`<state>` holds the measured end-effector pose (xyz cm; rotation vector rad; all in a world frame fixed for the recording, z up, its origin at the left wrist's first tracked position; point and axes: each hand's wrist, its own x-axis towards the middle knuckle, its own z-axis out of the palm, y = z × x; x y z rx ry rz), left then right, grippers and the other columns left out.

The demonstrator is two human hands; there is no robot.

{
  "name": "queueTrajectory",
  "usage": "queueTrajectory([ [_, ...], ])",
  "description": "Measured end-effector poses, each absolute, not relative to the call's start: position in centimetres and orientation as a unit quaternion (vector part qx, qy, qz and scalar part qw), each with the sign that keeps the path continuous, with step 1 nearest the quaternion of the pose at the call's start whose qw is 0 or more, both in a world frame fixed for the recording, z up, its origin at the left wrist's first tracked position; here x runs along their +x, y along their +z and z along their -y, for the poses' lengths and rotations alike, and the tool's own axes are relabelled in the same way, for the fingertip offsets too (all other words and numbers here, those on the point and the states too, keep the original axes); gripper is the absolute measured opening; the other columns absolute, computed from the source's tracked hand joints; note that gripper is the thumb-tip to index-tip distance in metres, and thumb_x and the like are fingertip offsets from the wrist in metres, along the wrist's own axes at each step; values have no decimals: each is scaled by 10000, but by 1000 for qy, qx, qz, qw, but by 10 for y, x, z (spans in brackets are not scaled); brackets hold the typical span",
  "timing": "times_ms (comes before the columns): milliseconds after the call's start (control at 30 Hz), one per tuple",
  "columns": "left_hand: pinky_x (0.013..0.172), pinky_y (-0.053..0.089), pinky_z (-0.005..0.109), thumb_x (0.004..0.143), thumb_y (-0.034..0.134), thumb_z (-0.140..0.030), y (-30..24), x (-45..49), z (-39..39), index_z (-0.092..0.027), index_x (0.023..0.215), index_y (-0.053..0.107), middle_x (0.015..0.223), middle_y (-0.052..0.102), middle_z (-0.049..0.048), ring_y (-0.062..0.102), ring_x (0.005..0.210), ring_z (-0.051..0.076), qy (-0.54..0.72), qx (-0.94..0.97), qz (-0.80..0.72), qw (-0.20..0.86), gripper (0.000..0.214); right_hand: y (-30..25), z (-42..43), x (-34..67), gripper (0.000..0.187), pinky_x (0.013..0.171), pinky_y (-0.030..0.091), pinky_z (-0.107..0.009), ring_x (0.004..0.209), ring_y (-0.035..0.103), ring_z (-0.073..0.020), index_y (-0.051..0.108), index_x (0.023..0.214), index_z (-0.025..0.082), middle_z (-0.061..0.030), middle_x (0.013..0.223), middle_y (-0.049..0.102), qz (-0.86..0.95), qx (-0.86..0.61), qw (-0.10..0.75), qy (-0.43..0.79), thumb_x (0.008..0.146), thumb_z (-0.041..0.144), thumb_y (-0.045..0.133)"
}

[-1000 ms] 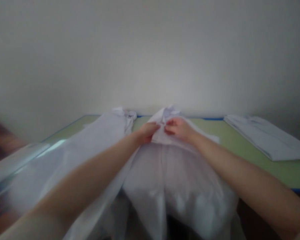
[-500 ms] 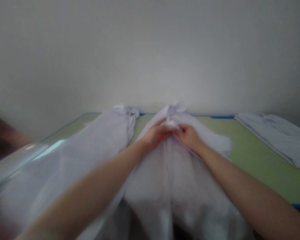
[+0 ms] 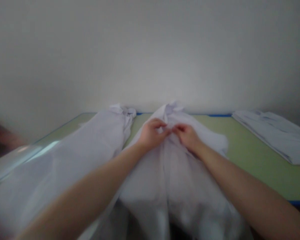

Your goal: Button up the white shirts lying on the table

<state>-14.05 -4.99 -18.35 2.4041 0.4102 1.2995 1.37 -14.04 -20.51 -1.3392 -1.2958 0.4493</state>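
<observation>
A white shirt (image 3: 150, 186) lies spread in front of me, its collar end toward the wall and its lower part hanging over the near table edge. My left hand (image 3: 153, 133) pinches the front placket just below the collar. Close beside it, my right hand (image 3: 186, 135) pinches the same strip of cloth, fingertips almost touching those of the left. Whether a button sits between the fingers is too blurred to tell. One sleeve of the shirt reaches out to the right.
Another white garment (image 3: 87, 143) lies along the left, with its collar at the back. At the right rests a stack of folded white cloth (image 3: 277, 133). The green table (image 3: 255, 173) has a blue edge and meets a pale wall (image 3: 150, 56).
My left hand has rolled so its thumb and fingers now pinch the placket from above. The cloth lies flatter between the hands. The view has shifted slightly.
</observation>
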Motion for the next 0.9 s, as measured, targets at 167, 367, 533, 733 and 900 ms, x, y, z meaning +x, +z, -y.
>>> queueTrajectory([
  [167,758,463,270,723,683,-327,-182,-141,51,-195,784,688,868,633,43,580,836,145,455,864,-150,157,146,-198,146,9,297,474,334,-213,484,412,-75,662,799,136,8,621,578,509,-587,590,221,734,420,605],
  [367,551,395,217,699,675,-389,-185,-137,47,-161,805,634,681,605,3,518,601,102,354,870,-233,252,255,-195,149,6,266,479,336,-210,506,435,-81,641,786,133,7,626,574,518,-589,583,215,749,391,591],
  [533,529,379,220,716,638,-416,-185,-137,46,-164,761,671,677,630,17,532,584,107,298,860,-257,326,258,-203,142,15,248,567,372,-229,586,496,-107,638,780,146,-7,672,602,551,-609,553,139,786,380,557],
  [733,431,329,207,697,672,-427,-192,-136,43,-172,736,616,544,567,-12,476,444,85,256,819,-274,435,264,-200,144,14,204,626,354,-252,678,499,-143,588,793,156,-36,734,589,569,-631,520,-92,848,318,478],
  [900,444,380,195,624,755,-368,-199,-134,42,-169,755,567,575,574,-18,520,462,82,284,750,-263,537,303,-195,151,0,131,711,375,-267,757,515,-161,580,796,165,-52,785,592,653,-576,466,-157,839,269,512],
])
